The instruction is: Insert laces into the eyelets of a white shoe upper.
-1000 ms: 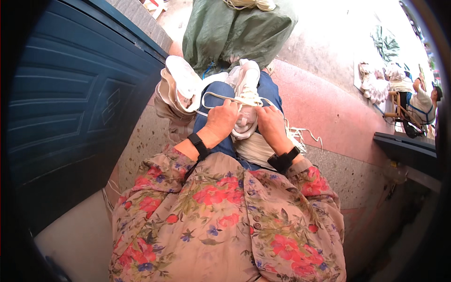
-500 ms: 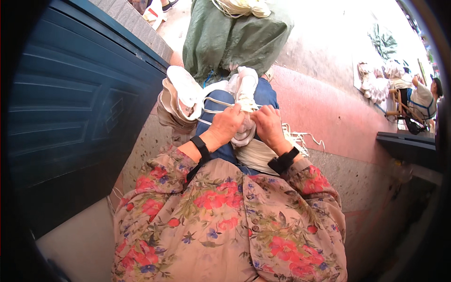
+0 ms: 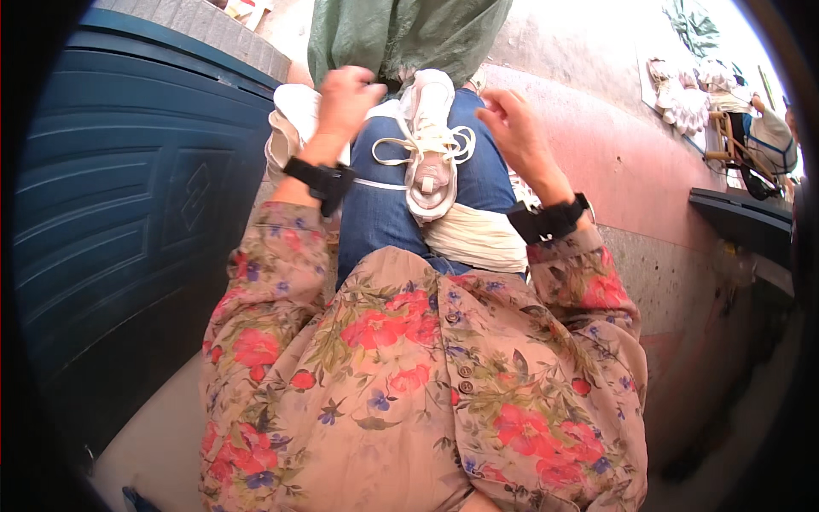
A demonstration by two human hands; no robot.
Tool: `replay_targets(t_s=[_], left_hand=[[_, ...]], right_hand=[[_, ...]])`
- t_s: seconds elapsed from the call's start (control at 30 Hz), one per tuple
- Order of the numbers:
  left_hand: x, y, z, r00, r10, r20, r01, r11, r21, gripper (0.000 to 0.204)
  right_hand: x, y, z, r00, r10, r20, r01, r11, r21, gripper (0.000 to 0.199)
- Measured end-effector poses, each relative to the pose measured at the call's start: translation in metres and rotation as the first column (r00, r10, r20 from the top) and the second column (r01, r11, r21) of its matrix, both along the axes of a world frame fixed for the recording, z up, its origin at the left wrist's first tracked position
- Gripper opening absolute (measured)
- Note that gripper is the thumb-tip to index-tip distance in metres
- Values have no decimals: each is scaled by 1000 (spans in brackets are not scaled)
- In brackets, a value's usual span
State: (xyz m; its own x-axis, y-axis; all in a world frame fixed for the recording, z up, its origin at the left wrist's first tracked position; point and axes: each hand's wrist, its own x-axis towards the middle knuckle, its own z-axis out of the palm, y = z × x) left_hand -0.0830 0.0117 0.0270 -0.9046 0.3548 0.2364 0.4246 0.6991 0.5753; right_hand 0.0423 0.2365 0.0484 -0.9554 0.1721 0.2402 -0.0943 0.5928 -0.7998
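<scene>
A white sneaker point(image 3: 431, 128) lies across my jeans-clad thighs, its heel toward me. Its cream shoelace point(image 3: 461, 145) is tied in a bow, with a loop on each side. My left hand point(image 3: 345, 102) is raised to the left of the shoe, in front of the stacked white shoes, somewhat blurred, fingers loosely bent and nothing seen in them. To the right of the shoe, my right hand point(image 3: 514, 126) hovers above my knee, fingers half curled and apart, holding nothing visible. Neither hand touches the sneaker.
White shoes point(image 3: 294, 115) are stacked at my left knee. A bundle of cream laces point(image 3: 478, 239) lies on my lap. Ahead stands a green sack point(image 3: 409, 38); a blue panelled door point(image 3: 145, 205) is on the left. At far right are a chair point(image 3: 725, 141) and more shoes point(image 3: 682, 101).
Both hands have let go of the laces and moved apart and away from me, left hand to the left, right hand to the right. The bow now shows on the sneaker.
</scene>
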Motion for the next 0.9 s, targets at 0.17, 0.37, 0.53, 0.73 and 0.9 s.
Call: replay_targets(t_s=[0.17,0.37,0.53,0.73,0.9], left_hand=[[-20,-99,0,907,413,-86,-410,816,-408,39],[-26,-121,0,893,438,98,-319,772,-550,32],[-21,-150,0,909,402,107,-344,872,-347,36],[-10,-165,5,901,428,72,-425,904,-57,39],[-2,-133,49,855,341,392,-502,734,457,35]], right_hand=[[61,17,-25,926,158,343,-170,985,4,6],[90,-16,-42,918,208,337,-334,863,379,10],[87,-17,-45,902,293,317,-425,735,529,6],[94,-10,-48,915,260,309,-391,762,516,5],[97,-6,-51,896,340,287,-433,816,383,4]])
